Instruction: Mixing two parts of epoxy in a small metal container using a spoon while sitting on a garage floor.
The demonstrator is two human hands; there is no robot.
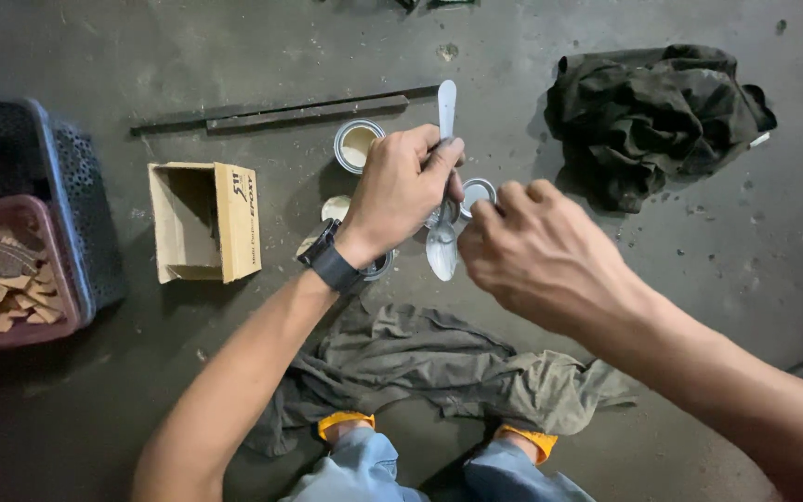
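left hand (401, 191): fist clamped round the handle of a long grey metal spoon (443, 232), bowl pointing down just above the concrete floor (234, 56).
right hand (536, 251): fingers curled together right beside the spoon bowl; can't tell if they pinch anything.
small open round tin (357, 144): just behind the left hand, pale stuff inside.
tip, imo: keep the spoon steady and low over the tins so drips land there, not on the grey rag (420, 358).

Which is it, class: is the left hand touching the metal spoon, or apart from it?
Touching. The head view shows the left hand with fingers wrapped around the spoon handle.
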